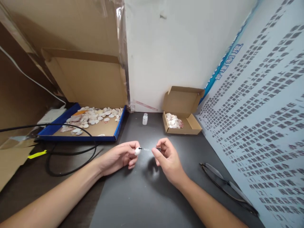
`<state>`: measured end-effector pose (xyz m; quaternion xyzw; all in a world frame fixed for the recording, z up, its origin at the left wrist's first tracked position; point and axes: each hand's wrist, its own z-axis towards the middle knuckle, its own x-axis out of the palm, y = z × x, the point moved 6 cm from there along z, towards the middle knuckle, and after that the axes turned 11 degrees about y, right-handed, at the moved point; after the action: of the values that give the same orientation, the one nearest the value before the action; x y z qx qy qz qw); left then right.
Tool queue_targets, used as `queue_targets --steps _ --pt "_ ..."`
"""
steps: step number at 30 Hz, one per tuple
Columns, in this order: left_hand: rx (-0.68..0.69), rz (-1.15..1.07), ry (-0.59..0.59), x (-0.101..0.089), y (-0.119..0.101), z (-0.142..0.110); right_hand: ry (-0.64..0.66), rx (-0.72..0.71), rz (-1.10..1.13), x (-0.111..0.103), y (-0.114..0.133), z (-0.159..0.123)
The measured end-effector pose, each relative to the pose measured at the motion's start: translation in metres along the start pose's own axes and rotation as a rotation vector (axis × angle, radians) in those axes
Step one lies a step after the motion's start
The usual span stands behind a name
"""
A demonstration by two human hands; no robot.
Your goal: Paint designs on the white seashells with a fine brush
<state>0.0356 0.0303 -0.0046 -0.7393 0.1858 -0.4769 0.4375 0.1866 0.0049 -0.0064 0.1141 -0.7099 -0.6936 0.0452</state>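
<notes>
Two hands, one small white shell [137, 151], one brush [146, 149], one bottle [145, 119], two boxes and one pair of glasses [229, 184] are in view. The shell is located at the fingertips of the left hand [123, 155], above the grey mat [123, 202]. Its right edge faces the brush; the dark brush tip appears to touch it. The left thumb and index finger are closed on the shell; the remaining fingers are curled below. The right hand [168, 160] pinches the brush at its dark cap between thumb and fingers, with the clear stem directed left. The bottle stands upright and uncapped beyond the hands. The large box [78, 138], at left, and the small box [184, 130], at right, both stand open and contain shells too numerous to count. The glasses lie right of the right hand.
</notes>
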Motion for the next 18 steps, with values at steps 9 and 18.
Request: queue_targets --steps 9,18 --pt "-0.022 0.004 -0.024 0.000 0.003 0.000 0.000 0.056 0.058 0.005 -0.006 0.001" --pt "-0.041 0.029 -0.028 -0.001 0.005 0.001 -0.049 0.064 -0.032 -0.005 -0.010 0.002"
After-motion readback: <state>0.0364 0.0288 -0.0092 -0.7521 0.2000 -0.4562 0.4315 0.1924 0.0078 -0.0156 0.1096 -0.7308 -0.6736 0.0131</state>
